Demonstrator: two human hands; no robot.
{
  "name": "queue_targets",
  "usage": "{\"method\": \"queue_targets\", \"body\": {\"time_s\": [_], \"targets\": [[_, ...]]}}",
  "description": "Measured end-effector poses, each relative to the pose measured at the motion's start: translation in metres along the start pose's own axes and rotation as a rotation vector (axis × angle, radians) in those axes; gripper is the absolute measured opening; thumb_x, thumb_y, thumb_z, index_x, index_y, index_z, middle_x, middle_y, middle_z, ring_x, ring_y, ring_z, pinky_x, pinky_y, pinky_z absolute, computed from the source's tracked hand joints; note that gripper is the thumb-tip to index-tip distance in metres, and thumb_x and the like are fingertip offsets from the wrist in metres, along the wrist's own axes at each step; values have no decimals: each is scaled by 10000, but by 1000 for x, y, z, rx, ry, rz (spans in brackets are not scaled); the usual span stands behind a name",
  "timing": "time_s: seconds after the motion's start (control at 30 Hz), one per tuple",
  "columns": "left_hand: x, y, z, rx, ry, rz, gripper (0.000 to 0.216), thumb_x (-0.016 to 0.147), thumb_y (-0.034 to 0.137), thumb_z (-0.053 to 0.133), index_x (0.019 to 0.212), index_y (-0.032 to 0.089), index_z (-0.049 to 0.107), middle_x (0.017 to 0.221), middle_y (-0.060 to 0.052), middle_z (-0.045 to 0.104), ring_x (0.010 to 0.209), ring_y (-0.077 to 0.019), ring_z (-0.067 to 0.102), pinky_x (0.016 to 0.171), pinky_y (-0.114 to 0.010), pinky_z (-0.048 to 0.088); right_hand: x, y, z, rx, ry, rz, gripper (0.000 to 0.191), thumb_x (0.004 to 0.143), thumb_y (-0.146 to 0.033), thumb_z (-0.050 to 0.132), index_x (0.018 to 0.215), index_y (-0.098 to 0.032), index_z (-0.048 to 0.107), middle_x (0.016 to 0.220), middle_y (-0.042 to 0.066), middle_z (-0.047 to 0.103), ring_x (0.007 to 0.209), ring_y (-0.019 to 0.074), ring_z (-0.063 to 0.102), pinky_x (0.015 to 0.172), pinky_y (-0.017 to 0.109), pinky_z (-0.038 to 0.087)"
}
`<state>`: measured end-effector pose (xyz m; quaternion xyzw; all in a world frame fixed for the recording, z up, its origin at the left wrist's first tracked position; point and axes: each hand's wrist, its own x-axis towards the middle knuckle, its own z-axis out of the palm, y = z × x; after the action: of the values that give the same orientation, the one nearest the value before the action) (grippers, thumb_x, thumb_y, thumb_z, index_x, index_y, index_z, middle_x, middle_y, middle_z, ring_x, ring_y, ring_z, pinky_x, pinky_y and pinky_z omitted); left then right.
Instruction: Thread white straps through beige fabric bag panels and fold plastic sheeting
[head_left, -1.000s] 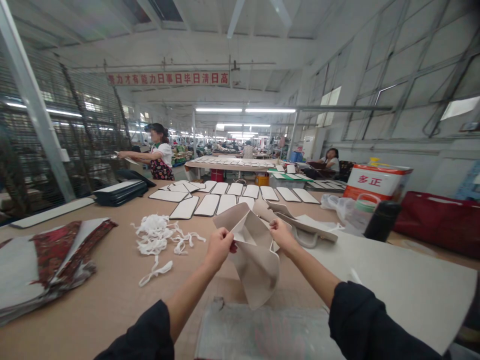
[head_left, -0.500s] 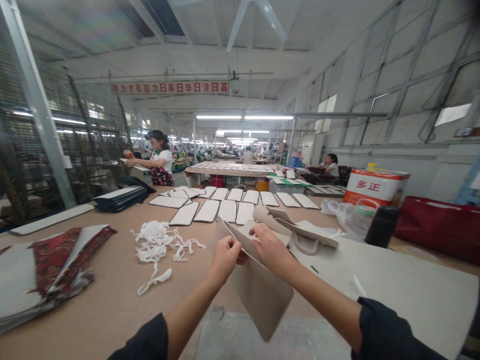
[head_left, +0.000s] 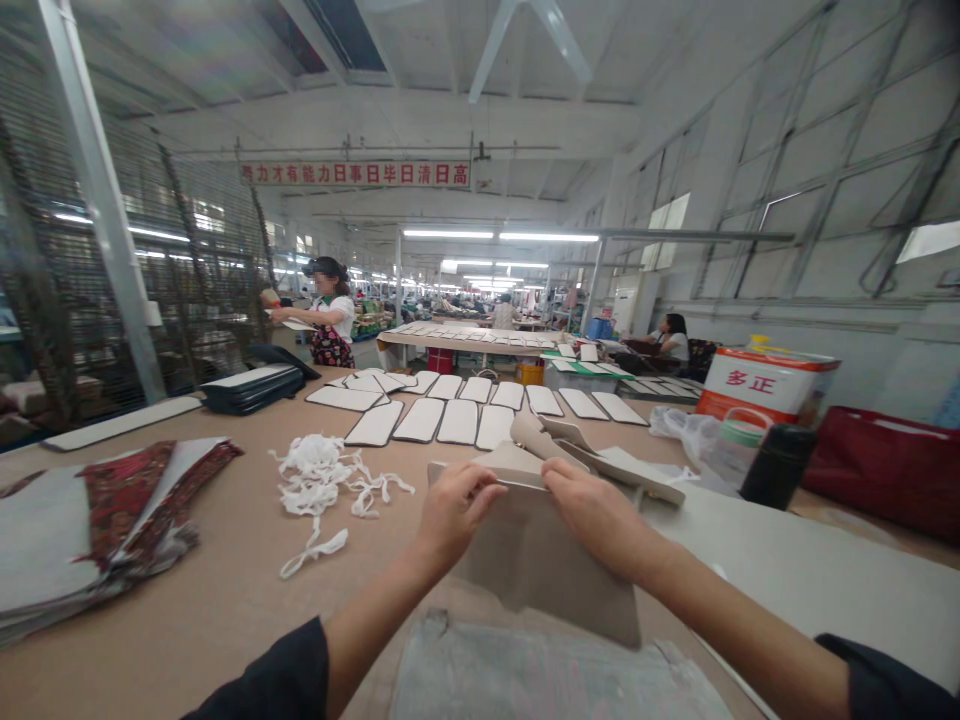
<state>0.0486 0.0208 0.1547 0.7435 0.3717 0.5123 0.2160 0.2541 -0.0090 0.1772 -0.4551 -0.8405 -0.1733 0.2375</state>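
A beige, leather-like bag piece hangs between my hands above the table, its folded top edge facing me. My left hand pinches that edge near its left part, thumb and fingers pressed together. Farther right, my right hand grips the same edge, fingers over the far side and partly hidden. Just beyond lie more beige bag parts, partly covered by the held piece and my right hand.
White strips lie in a tangle at left, near patterned fabric sheets. Dark-edged white panels stand in rows beyond. At right are a large pale sheet, a black bottle, a tin and a red bag. A co-worker stands farther back.
The beige bag piece has turned from a steep slant to face me more broadly. My hands have moved apart along its edge, the right one now lower and farther right.
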Motion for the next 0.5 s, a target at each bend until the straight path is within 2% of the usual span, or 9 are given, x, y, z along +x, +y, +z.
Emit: {"method": "queue_targets", "body": {"time_s": [0.07,0.1,0.2,0.3,0.5], "targets": [[2,-5,-17,177,47,102,318,704,356,618,989,218,638,1077,-75,607,1066,-250,478,975,-383,307,-2,12,-4,-9,8,-18,219,795,-45,362,807,-196,520,959,62,581,815,171,562,729,282,447],[3,-9,-25,207,34,91,379,679,340,643,1040,226,624,1116,-69,595,1093,-255,461,994,-386,279,-4,17,-7,-1,13,-41,208,801,-59,369,814,-197,525,977,63,583,836,177,561,754,297,443],[4,-20,-42,100,-184,-57,386,667,315,637,1044,229,632,1072,-42,635,1028,-238,526,929,-330,356,-7,27,-15,69,47,-94,190,824,-104,379,822,-205,540,980,59,594,872,182,557,817,332,427],[0,-27,-45,-42,-378,-128,314,737,330,546,1020,242,650,1013,-4,668,945,-210,581,833,-272,414,-9,34,-20,118,77,-87,169,845,-155,386,809,-209,543,952,52,605,868,183,552,827,350,420],[-10,-24,-38,-63,-395,-131,291,758,379,520,954,242,686,960,11,688,880,-208,606,771,-240,428,-10,52,-20,145,100,-66,122,826,-167,429,796,-203,542,927,61,608,884,194,543,818,360,422]]}}
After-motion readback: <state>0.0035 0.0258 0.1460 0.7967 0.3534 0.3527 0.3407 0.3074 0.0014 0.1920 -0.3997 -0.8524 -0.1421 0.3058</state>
